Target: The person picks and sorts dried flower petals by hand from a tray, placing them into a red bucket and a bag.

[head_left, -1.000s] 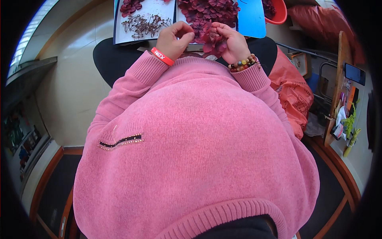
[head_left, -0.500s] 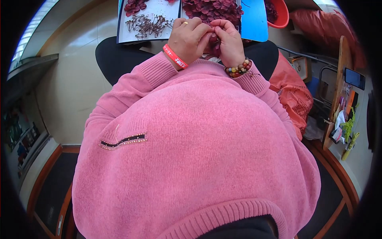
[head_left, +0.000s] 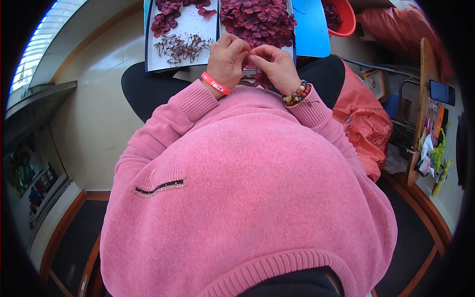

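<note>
Head view: left hand (head_left: 226, 58), right hand (head_left: 274, 64) pinch dark red petal (head_left: 251, 63) between fingertips.

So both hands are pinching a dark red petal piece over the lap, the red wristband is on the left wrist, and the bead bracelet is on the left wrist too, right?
Not quite. The bead bracelet is on the right wrist, as the head view shows. The rest holds: the left hand and right hand pinch a dark red petal piece together, and the red wristband is on the left wrist.
</note>
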Demonstrator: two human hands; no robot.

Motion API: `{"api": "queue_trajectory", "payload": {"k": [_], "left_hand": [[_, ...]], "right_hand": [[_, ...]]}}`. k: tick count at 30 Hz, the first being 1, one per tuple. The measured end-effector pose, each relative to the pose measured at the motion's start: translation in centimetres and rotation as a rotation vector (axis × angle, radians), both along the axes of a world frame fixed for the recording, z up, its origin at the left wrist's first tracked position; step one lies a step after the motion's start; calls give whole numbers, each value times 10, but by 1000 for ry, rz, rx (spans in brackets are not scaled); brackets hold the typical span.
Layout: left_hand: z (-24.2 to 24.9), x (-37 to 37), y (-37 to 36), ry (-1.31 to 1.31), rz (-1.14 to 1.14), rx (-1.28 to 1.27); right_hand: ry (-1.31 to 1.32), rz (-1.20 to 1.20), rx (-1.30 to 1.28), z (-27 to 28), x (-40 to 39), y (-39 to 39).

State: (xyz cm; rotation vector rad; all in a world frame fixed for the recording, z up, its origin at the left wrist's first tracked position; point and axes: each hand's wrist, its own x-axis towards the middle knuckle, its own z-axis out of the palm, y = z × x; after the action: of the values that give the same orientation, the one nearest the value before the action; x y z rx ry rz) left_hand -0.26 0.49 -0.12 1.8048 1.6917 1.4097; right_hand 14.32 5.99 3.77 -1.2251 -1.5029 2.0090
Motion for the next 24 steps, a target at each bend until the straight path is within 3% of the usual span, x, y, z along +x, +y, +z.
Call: {"api": "queue_trajectory", "payload": {"k": [6,10,14,17,21,24], "left_hand": [[-12,1,4,-363,-88,-237],[-15,2,14,-271,-156,-306],[-37,0,43,-102,19,-287],[-68,-7,73,-328,225,-613],[-56,3,105,-931,456,-934],[-52,3,115,-1015,555,-952]], "right_hand": [[40,-75,-123,-11,4,4],[45,-146,-148,-10,5,9],[36,-248,-62,-41,13,16],[24,-278,-40,-40,14,19],[-6,-284,-19,-38,17,20],[-5,-265,26,-43,18,20]]}}
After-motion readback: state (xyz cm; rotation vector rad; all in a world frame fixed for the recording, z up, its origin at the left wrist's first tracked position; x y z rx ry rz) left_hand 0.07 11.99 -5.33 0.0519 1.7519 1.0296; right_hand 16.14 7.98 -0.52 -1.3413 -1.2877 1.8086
